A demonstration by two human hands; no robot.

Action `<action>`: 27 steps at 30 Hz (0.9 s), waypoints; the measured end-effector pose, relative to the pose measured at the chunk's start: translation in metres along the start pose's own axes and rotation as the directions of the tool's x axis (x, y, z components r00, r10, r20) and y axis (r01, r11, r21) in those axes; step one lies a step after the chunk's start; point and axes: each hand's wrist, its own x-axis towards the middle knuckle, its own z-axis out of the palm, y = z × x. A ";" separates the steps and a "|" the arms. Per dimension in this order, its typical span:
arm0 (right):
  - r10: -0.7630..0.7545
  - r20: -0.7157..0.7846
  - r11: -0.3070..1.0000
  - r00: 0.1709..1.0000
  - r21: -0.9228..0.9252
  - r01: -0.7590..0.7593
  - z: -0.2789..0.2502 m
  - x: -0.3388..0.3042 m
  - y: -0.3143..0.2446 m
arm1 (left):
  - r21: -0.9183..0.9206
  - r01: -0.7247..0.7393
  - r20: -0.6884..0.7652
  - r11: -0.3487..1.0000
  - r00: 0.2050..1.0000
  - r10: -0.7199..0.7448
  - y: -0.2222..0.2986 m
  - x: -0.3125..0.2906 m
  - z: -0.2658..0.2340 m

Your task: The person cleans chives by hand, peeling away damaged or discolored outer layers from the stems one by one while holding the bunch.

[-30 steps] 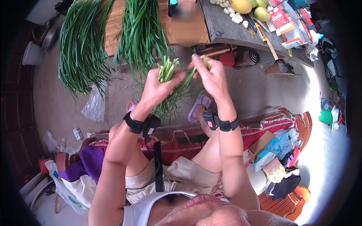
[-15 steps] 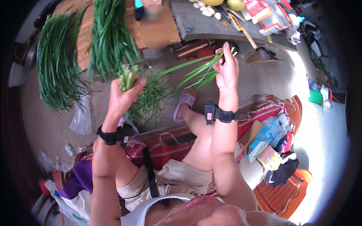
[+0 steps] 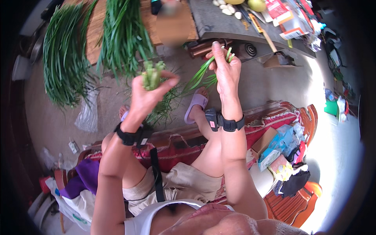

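Observation:
My left hand [image 3: 145, 93] is wrapped round a bunch of garlic chives [image 3: 152, 73], its pale cut stems pointing up. The thumb and a finger of that hand reach right, toward my other hand. My right hand [image 3: 227, 72], raised and apart from the left, grips a few thin garlic chives [image 3: 201, 74], their stem ends poking out above the fingers and green leaves hanging to the left. Under my hands, a heap of loose green trimmings [image 3: 161, 111] lies on the floor, partly hidden by my left hand and wrist.
Two large bundles of chives [image 3: 64, 55] lie on a wooden board [image 3: 96, 29], leaves drooping over its edge. A grey table [image 3: 219, 25] bears garlic cloves, a knife [image 3: 263, 33] and packages. Clutter [image 3: 280, 156] covers the bench at my right. A clear plastic bag [image 3: 87, 113] lies on the floor.
My left hand has moved right with its bunch, closer to my right hand. My right hand has shifted slightly left and tilted, still holding its few chives. The whole view has shifted a little.

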 end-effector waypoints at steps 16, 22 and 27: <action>0.002 0.256 0.984 0.967 -0.173 0.044 0.031 -0.018 0.014 | -0.202 0.060 0.104 0.978 0.994 -0.040 -0.015 0.006 0.012; -0.045 0.307 0.949 0.951 -0.285 0.137 0.028 -0.017 0.022 | -0.116 0.047 0.133 0.992 0.991 -0.032 -0.014 0.006 0.011; -0.001 0.229 0.962 0.973 -0.265 0.064 0.022 -0.015 0.015 | -0.102 0.025 0.083 0.995 0.996 -0.017 -0.017 0.007 0.006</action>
